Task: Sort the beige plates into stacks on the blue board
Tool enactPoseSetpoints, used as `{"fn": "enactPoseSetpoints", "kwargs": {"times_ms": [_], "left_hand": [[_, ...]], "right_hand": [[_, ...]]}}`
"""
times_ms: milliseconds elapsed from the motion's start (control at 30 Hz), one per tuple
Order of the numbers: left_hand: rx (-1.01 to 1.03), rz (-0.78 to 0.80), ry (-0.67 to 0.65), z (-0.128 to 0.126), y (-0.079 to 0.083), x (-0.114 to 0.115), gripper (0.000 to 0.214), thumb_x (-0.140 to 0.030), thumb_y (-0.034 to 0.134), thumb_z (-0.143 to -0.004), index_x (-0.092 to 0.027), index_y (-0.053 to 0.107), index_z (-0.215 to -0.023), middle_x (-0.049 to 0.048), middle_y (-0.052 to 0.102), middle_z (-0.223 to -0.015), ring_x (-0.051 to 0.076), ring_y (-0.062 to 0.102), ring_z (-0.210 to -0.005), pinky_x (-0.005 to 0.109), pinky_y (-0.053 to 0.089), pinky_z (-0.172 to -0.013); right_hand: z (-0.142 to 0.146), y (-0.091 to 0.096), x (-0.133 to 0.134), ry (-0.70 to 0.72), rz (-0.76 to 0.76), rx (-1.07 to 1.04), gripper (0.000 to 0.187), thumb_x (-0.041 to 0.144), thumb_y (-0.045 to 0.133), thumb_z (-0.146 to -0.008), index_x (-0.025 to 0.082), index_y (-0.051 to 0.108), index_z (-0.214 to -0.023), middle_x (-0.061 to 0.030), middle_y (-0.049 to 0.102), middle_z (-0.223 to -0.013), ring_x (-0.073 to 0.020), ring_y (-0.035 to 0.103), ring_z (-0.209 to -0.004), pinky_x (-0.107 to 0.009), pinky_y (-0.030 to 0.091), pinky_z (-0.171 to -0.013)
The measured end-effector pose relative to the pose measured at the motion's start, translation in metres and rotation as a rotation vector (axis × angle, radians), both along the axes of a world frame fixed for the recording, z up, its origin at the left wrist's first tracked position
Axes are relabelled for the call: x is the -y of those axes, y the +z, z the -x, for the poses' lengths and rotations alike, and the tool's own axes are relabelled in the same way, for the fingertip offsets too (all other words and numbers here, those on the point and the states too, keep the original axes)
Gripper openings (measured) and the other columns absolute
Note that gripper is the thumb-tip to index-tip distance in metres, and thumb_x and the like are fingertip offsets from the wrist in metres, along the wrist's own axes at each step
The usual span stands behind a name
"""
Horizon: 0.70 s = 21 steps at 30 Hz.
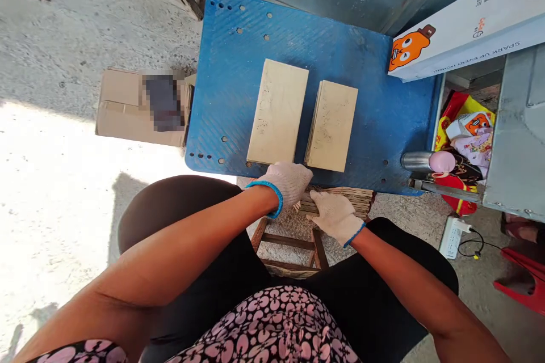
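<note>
Both hands wear white knit gloves with blue cuffs. My left hand (pixel 292 182) is at the near edge of the blue table, just below two piles of thin pale wooden boards. Its fingers are curled, and whatever they hold is hidden. The wider pile of boards (pixel 279 113) lies on the left, the narrower pile of boards (pixel 334 125) on the right, both with faint dark marks. My right hand (pixel 336 215) lies over a stack of wooden slats (pixel 360 199) below the table edge, its thumb and fingers apart. Much of that stack is hidden by the hand.
The blue table (pixel 230 79) has small holes along its sides. A long white printed box (pixel 468 28) lies at the right, near a steel flask (pixel 415 160) with a pink lid. A cardboard box (pixel 121 119) stands left; a wooden stool (pixel 287 242) is between my knees.
</note>
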<state>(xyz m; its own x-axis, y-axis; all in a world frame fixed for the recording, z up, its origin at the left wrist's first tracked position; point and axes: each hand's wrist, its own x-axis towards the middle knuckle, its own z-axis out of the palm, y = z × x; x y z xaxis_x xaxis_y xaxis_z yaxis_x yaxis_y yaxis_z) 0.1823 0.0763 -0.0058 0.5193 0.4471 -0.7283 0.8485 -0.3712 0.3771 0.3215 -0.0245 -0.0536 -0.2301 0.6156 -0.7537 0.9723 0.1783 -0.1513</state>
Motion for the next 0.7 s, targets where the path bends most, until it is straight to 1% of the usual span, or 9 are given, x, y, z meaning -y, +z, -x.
{"fn": "enactPoseSetpoints", "kwargs": {"times_ms": [67,200,300,367,433,533,600,700], "left_hand": [[0.007,0.011,0.051,0.000,0.004,-0.003,0.042,-0.003,0.057,-0.077,-0.018,0.069,-0.114,0.0197,0.068,-0.109,0.040,0.065,-0.104,0.055,0.050,-0.085],[0.032,0.060,0.122,0.000,0.014,-0.006,0.033,-0.003,0.062,-0.075,-0.014,0.073,-0.105,0.0214,0.069,-0.106,0.039,0.063,-0.108,0.053,0.048,-0.091],[0.055,0.064,0.121,0.000,0.019,-0.009,0.033,-0.003,0.061,-0.077,-0.015,0.073,-0.105,0.0204,0.069,-0.108,0.039,0.062,-0.111,0.052,0.048,-0.091],[0.065,0.053,0.122,0.001,0.020,-0.011,0.032,-0.005,0.058,-0.080,-0.015,0.072,-0.107,0.0203,0.068,-0.108,0.039,0.061,-0.112,0.053,0.048,-0.090],[0.078,0.035,0.161,0.001,0.019,-0.013,0.031,-0.007,0.057,-0.082,-0.015,0.072,-0.108,0.0206,0.068,-0.107,0.040,0.061,-0.112,0.054,0.048,-0.090],[0.103,0.023,0.234,0.002,0.017,-0.016,0.029,-0.008,0.058,-0.083,-0.016,0.072,-0.106,0.0202,0.068,-0.106,0.041,0.061,-0.111,0.057,0.047,-0.090],[0.109,0.026,0.231,0.002,0.018,-0.018,0.029,-0.008,0.058,-0.083,-0.016,0.071,-0.107,0.0197,0.068,-0.107,0.040,0.061,-0.110,0.056,0.047,-0.089],[0.090,0.029,0.178,0.002,0.020,-0.020,0.032,-0.007,0.053,-0.084,-0.015,0.070,-0.111,0.0198,0.067,-0.108,0.039,0.062,-0.108,0.054,0.049,-0.087]], "right_hand": [[0.000,-0.012,0.000,0.025,0.017,0.016,0.048,0.046,0.061,-0.086,0.021,0.052,-0.126,-0.0121,0.067,-0.111,-0.0273,0.067,-0.093,-0.035,0.048,-0.074],[-0.001,-0.031,0.003,0.049,0.038,0.050,0.049,0.045,0.059,-0.088,0.019,0.051,-0.128,-0.0124,0.066,-0.113,-0.0275,0.065,-0.099,-0.035,0.048,-0.077],[-0.002,-0.038,0.002,0.052,0.053,0.063,0.049,0.046,0.057,-0.089,0.018,0.050,-0.129,-0.0130,0.066,-0.114,-0.0270,0.065,-0.101,-0.035,0.048,-0.079],[-0.001,-0.042,0.000,0.041,0.062,0.069,0.049,0.046,0.057,-0.089,0.018,0.051,-0.129,-0.0140,0.066,-0.114,-0.0267,0.064,-0.102,-0.035,0.047,-0.081],[0.001,-0.046,-0.002,0.025,0.069,0.066,0.047,0.045,0.059,-0.089,0.019,0.054,-0.127,-0.0141,0.066,-0.115,-0.0260,0.064,-0.104,-0.034,0.047,-0.083],[0.002,-0.052,-0.007,0.014,0.060,0.055,0.044,0.045,0.060,-0.088,0.020,0.056,-0.124,-0.0132,0.066,-0.115,-0.0254,0.064,-0.105,-0.032,0.046,-0.085],[0.002,-0.057,-0.009,0.016,0.045,0.051,0.044,0.045,0.061,-0.087,0.020,0.058,-0.124,-0.0133,0.067,-0.115,-0.0258,0.064,-0.106,-0.032,0.047,-0.085],[0.002,-0.064,-0.013,0.020,0.036,0.051,0.047,0.045,0.061,-0.087,0.019,0.058,-0.126,-0.0147,0.067,-0.115,-0.0270,0.065,-0.105,-0.033,0.047,-0.084]]}}
